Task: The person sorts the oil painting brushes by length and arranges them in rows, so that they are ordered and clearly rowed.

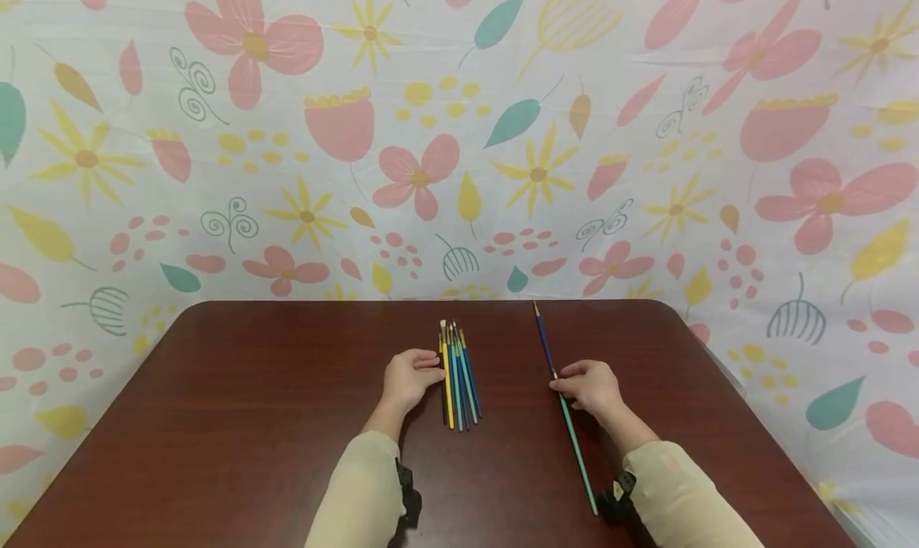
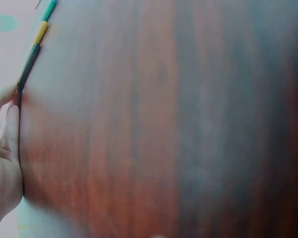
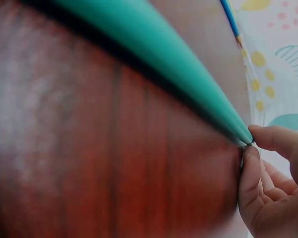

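A bundle of several paintbrushes (image 1: pixel 459 388) lies on the table, handles in blue, green, yellow and dark colours, bristles toward the far edge. At its left side my left hand (image 1: pixel 411 379) touches the outermost dark brush (image 2: pixel 29 67) with extended fingertips. To the right, my right hand (image 1: pixel 592 388) pinches a green-handled paintbrush (image 1: pixel 577 456) near its far end between thumb and fingers. A blue-handled paintbrush (image 1: pixel 543 337) lies in line beyond it; my fingertips hide whether the two touch. In the right wrist view the green handle (image 3: pixel 169 57) runs to my fingertips.
The dark brown table (image 1: pixel 251 420) has rounded far corners. A white cloth (image 1: pixel 459 213) with printed flowers and leaves hangs behind it. Dark wrist devices (image 1: pixel 617 496) sit at both cuffs, the right one close to the green brush's near end.
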A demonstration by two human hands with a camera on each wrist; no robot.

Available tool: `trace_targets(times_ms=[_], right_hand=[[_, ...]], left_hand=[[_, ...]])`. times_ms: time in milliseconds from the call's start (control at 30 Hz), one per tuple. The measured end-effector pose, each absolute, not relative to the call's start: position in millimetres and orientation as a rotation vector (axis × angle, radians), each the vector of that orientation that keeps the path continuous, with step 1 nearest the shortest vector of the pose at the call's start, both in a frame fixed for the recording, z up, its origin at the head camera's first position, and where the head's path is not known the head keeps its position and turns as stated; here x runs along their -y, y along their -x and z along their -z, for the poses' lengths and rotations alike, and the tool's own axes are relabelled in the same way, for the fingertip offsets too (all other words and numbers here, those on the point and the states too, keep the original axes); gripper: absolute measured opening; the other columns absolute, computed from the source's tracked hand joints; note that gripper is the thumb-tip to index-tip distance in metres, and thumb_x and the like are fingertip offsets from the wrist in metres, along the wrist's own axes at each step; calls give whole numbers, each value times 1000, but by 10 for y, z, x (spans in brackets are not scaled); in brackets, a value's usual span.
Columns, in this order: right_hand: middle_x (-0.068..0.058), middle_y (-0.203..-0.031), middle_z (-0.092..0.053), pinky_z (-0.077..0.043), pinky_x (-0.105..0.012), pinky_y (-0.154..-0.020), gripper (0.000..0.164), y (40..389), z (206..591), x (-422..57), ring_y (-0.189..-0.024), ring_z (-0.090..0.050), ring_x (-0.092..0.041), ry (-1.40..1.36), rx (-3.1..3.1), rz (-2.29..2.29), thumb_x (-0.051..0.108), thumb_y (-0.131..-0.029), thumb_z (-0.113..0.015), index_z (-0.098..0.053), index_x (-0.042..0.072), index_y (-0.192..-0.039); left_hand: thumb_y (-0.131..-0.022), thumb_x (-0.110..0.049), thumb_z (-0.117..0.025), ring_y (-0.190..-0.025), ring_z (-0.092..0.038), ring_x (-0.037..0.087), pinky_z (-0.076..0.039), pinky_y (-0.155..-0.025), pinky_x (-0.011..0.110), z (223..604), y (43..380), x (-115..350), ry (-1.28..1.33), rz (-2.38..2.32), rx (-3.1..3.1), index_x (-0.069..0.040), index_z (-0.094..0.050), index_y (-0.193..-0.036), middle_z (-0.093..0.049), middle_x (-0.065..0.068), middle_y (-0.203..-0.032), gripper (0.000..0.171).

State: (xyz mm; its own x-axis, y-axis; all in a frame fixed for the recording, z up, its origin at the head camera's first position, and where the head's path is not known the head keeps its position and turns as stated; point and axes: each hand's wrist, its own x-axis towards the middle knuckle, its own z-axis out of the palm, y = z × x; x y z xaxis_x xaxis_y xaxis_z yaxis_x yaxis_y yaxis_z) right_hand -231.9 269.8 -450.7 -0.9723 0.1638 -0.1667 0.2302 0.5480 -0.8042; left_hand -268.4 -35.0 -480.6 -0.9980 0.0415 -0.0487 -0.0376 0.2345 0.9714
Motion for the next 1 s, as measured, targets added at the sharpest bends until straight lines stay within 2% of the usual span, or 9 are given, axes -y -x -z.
trace_targets(times_ms=[333,567,1000], right_hand=[[-19,-93,-71,-57,-33,-60,40,2329,4509,-2693,-71,-66,-15,-319,-2741,1392,13,-80,-74,-60,-7,-112],[-22,-98,-69,-58,-34,-63,41,2321,4491,-2683,-75,-67,-17,-310,-2718,1417,12,-81,-73,-59,-8,-114],[-21,-105,-65,-58,-32,-69,44,2325,4472,-2750,-87,-63,-22,-358,-2651,1541,22,-86,-69,-58,-6,-118]], left_hand=[[-84,-8,-71,-99,-68,25,-56,-83,36,4797,2706,348,15,-1899,-2423,-1,-63,-117,-67,15,-115,35],[-83,-6,-71,-99,-68,27,-56,-83,37,4773,2686,363,6,-1901,-2434,1,-62,-117,-66,17,-115,36],[-83,-9,-72,-99,-68,25,-56,-83,37,4818,2678,348,8,-1887,-2433,-1,-62,-117,-67,14,-114,37]])
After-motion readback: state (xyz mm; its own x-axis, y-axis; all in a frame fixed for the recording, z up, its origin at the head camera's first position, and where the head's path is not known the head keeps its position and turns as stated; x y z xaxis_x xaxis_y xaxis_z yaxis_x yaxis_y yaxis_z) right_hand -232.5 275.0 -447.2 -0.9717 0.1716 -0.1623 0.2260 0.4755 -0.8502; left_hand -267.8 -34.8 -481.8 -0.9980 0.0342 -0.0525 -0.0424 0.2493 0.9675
